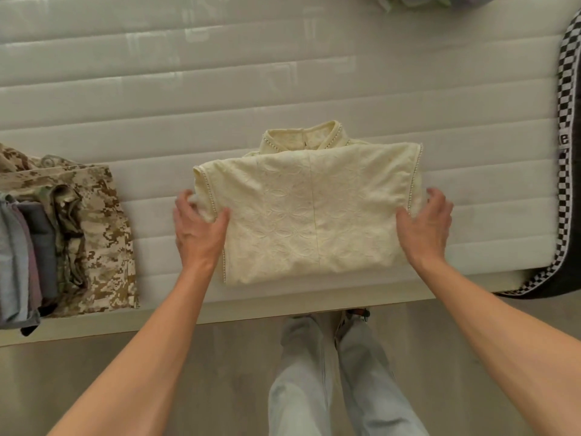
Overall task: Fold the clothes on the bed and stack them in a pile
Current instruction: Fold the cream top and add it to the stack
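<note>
Head view looks straight down at a cream top already folded into a rough rectangle, lying on the mattress close to its near edge, collar pointing away from the person. Left hand has its thumb on top of the left edge and the fingers curled round the side, so it's pinching that edge. Right hand cups the right edge, fingers loosely bent; can't tell if it's actually gripping or just resting there. So the top sits dead between the hands, wider side to side. The pile with the camo piece is off to the left, well apart, nearer the left hand. Guessing the next carry goes leftward.
</note>
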